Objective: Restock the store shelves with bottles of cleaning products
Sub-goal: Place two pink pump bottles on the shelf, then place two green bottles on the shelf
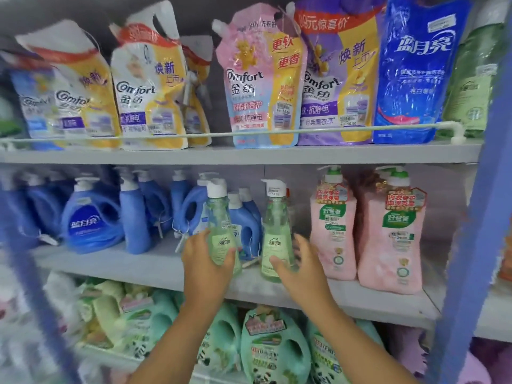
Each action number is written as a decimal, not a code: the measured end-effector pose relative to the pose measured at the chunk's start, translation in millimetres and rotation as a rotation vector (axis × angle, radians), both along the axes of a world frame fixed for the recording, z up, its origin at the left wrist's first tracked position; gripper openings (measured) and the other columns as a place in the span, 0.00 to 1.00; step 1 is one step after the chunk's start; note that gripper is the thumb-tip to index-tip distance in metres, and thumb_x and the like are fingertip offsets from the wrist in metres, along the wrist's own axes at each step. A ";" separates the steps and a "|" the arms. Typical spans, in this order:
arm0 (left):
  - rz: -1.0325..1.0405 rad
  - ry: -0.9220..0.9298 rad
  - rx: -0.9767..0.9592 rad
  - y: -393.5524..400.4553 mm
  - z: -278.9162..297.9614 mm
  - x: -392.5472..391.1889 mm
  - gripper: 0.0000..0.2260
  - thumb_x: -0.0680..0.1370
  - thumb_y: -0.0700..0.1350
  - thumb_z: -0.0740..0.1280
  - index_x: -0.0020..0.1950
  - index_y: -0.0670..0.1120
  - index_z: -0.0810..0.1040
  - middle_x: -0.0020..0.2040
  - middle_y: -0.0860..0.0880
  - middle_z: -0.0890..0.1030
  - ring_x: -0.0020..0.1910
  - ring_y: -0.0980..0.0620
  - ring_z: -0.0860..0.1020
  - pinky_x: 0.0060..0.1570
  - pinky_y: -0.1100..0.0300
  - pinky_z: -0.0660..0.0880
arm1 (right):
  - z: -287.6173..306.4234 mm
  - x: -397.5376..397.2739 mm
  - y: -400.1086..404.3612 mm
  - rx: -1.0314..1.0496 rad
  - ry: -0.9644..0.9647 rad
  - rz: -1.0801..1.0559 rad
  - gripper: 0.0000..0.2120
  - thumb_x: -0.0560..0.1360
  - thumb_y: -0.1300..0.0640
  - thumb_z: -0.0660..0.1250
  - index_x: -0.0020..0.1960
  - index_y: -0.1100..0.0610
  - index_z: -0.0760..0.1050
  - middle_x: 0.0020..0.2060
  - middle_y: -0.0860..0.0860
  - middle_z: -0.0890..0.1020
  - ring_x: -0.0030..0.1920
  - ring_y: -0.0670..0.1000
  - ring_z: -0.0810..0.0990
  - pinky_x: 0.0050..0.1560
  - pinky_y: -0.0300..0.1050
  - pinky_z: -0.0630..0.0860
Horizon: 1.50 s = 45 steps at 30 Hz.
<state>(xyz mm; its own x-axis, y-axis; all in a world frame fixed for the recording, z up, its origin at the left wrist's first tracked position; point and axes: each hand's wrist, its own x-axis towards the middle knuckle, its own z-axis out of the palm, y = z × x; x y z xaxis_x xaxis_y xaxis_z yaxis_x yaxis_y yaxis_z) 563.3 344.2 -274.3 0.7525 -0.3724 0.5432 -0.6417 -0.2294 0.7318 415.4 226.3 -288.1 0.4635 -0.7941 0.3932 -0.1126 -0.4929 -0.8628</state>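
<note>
On the middle shelf (155,266), blue detergent jugs (88,217) crowd the 9 o'clock side. The left hand (206,259) grips one upright green spray bottle (220,231) just in front of them. The right hand (300,266), fingers half-spread, touches the second spray bottle (275,231). Pink pump bottles (332,228) stand at 3 o'clock.

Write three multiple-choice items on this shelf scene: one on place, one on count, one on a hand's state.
1. The two clear green spray bottles stand on which shelf?
A. top
B. middle
C. bottom

2. How many pink pump bottles stand right of them?
A. one
B. two
C. five

3. The left hand is:
A. gripping a bottle
B. hanging idle
C. flat on the shelf

Key: B, both stand on the middle shelf; B, a second pink one shows; A, its fingers wrap the left spray bottle, while the right hand is at the right spray bottle.
</note>
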 end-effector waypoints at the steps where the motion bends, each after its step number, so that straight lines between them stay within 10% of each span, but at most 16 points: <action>1: -0.010 0.058 0.011 -0.7 1.2 8.9 0.30 0.74 0.52 0.75 0.73 0.50 0.67 0.68 0.47 0.70 0.68 0.45 0.70 0.66 0.48 0.71 | 1.4 9.3 -2.3 0.001 0.013 -0.005 0.27 0.73 0.50 0.75 0.67 0.41 0.66 0.60 0.44 0.75 0.60 0.46 0.77 0.62 0.47 0.76; 13: -0.426 0.368 0.086 -5.0 -17.0 77.7 0.23 0.73 0.53 0.77 0.60 0.69 0.68 0.50 0.69 0.79 0.48 0.72 0.78 0.46 0.67 0.76 | -8.4 49.1 -9.3 0.156 0.037 -0.146 0.22 0.67 0.52 0.81 0.52 0.41 0.71 0.47 0.42 0.84 0.45 0.37 0.82 0.40 0.33 0.76; 19: -0.553 0.321 0.220 -8.7 -19.2 87.2 0.42 0.66 0.56 0.82 0.71 0.67 0.59 0.58 0.62 0.78 0.51 0.60 0.79 0.49 0.58 0.76 | -3.4 45.3 -1.8 0.227 0.057 -0.090 0.33 0.69 0.52 0.80 0.67 0.44 0.65 0.53 0.39 0.80 0.52 0.36 0.79 0.46 0.33 0.75; 28: -0.715 0.360 0.062 -2.5 -9.7 62.9 0.33 0.67 0.49 0.83 0.60 0.72 0.68 0.50 0.71 0.82 0.48 0.66 0.83 0.49 0.60 0.80 | 8.2 30.2 28.7 0.198 -0.095 -0.198 0.28 0.67 0.53 0.81 0.61 0.44 0.72 0.51 0.43 0.85 0.48 0.38 0.84 0.48 0.39 0.82; 40: -0.786 0.353 -0.003 26.7 6.7 -59.4 0.38 0.65 0.51 0.83 0.70 0.65 0.69 0.53 0.65 0.84 0.53 0.63 0.83 0.53 0.52 0.82 | 42.3 -100.1 80.8 0.071 -0.146 -0.245 0.20 0.68 0.52 0.80 0.57 0.43 0.78 0.46 0.39 0.86 0.45 0.37 0.84 0.42 0.35 0.81; 45: -0.794 0.307 -0.049 37.1 33.4 -146.3 0.34 0.67 0.48 0.82 0.66 0.65 0.69 0.55 0.63 0.82 0.49 0.71 0.80 0.42 0.69 0.78 | 67.5 -187.6 89.5 0.068 -0.200 -0.226 0.19 0.67 0.52 0.81 0.54 0.43 0.78 0.46 0.40 0.87 0.46 0.41 0.86 0.46 0.44 0.83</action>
<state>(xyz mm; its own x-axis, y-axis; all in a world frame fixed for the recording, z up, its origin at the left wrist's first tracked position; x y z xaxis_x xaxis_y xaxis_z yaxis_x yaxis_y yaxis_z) 417.0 381.3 -240.9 0.3951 -0.8332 0.3869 -0.3701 0.2412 0.8972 227.8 315.8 -220.6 0.1908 -0.8960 0.4011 -0.0371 -0.4149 -0.9091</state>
